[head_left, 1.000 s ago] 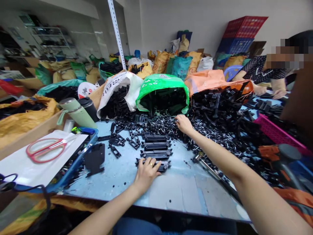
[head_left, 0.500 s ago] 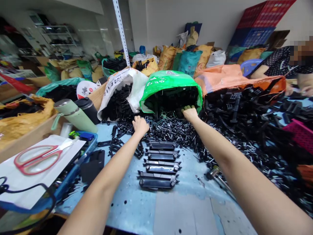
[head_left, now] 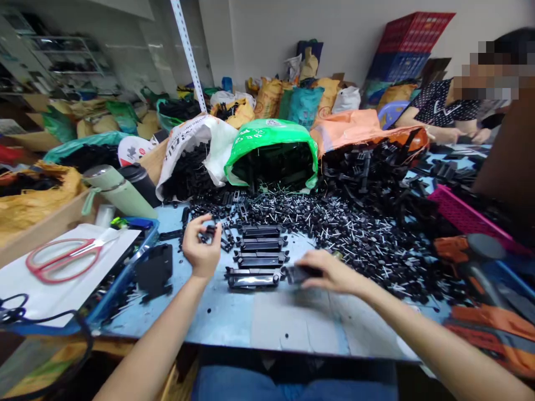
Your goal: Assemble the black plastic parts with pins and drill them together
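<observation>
- Blue-clad legs (head_left: 238,381) are showing below the front edge of the pale blue table (head_left: 221,323).
- The right hand (head_left: 328,271), blurred, is gripping a dark piece (head_left: 301,274) between thumb and fingers, beside the right end of the nearest black bar; whether piece and bar are touching, I cannot tell.
- The left hand (head_left: 203,246) is pinching small black parts (head_left: 208,234) between bent fingers and thumb, left of the bars; how many, I cannot tell.
- Four long black bars (head_left: 254,278) are lying on the table between the hands, one behind another.
- Red-handled scissors (head_left: 69,259) are resting on a white sheet (head_left: 20,273) over a blue tray (head_left: 123,274) at the left.
- Behind the bars, a heap of black parts with silver pins (head_left: 368,239) is spreading rightward, toward a pink basket (head_left: 472,217).
- A white sack (head_left: 219,149), a green sack (head_left: 271,132) and an orange sack (head_left: 351,127) are lying behind, mouths facing the table.
- At the far right, a co-worker (head_left: 437,106) in a dotted dark top is sitting, hands near black parts.
- Red crates (head_left: 413,36) are standing on blue crates (head_left: 397,67) by the wall.
</observation>
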### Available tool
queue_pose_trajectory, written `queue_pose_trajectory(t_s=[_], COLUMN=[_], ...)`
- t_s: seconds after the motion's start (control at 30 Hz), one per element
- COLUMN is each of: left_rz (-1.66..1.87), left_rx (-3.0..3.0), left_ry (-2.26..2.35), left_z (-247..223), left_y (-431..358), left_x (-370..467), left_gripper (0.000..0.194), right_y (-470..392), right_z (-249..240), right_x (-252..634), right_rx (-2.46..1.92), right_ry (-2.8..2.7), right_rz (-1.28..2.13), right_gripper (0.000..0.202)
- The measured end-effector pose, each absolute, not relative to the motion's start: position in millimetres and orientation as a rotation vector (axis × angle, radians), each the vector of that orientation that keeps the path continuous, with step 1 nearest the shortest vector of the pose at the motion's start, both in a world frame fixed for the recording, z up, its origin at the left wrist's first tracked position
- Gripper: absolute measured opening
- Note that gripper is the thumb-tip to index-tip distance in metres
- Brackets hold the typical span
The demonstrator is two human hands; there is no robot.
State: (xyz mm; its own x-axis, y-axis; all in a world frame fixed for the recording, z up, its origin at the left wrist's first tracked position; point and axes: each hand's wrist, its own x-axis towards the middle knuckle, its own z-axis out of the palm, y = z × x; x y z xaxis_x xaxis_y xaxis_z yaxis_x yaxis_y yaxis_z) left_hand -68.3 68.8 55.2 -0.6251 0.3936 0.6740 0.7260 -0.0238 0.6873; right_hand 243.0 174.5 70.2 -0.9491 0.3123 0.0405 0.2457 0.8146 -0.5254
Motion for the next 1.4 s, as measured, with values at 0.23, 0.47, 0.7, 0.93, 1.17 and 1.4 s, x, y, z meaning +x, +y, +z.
queue_pose_trajectory(t_s=[0.23,0.47,0.7,0.93,1.17,1.4], left_rz=[-1.672,-2.083,-1.898,-1.808,-1.997,-1.981], left_rx=[-1.892,-1.800,-1.943,-1.952,-1.757,-1.970], left_ry=[-2.209,-2.514,-2.384,-2.309,-2.064,-1.844], left_z=[53,38,50,49,44,54], left_y=[-4,-9,-8,-12,1,9], left_x=[48,103,110,123,135,110], left_gripper=[0.010,0.030,0.033,0.033,0.035,0.035], right_y=[112,96,76,88,66,59], right_z=[29,31,44,49,48,53], right_x=[269,236,241,259,239,231], right_rx=[-1.288,-1.162,-0.784,-0.634,-0.635,-0.593], right_ry=[-2.699,-2.167,-1.759,-2.256,-2.071,-2.004], right_rz=[0.200,1.212,1.687,1.173,1.016,0.793], right_gripper=[0.043,0.049,0.050,0.044,0.044,0.050])
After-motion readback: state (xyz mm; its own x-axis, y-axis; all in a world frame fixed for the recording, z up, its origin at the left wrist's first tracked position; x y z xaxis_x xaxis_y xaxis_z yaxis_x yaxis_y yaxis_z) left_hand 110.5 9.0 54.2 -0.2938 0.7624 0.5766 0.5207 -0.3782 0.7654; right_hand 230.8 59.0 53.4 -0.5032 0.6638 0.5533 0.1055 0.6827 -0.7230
